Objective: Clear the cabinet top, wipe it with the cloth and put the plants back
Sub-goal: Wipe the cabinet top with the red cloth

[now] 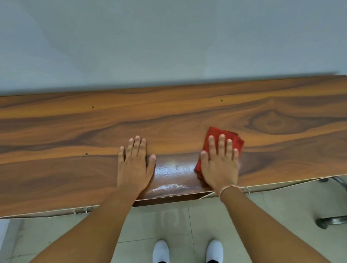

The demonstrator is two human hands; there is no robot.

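Since no plants show on the brown wood-grain cabinet top (64,127), we judge clearing done, wiping underway: right hand (220,165) presses the folded red cloth (229,136) flat-fingered near the front edge; left hand (134,165) rests flat, empty. Replanting remains.

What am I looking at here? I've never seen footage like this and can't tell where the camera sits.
The camera is worn on a person's head and looks down, so you see their own arms and feet. They stand at a wooden cabinet top against a wall. The left hand lies flat on the bare wood. The right hand presses flat on a red cloth. Between the hands the wood shines, apparently wet. No plants are in view.
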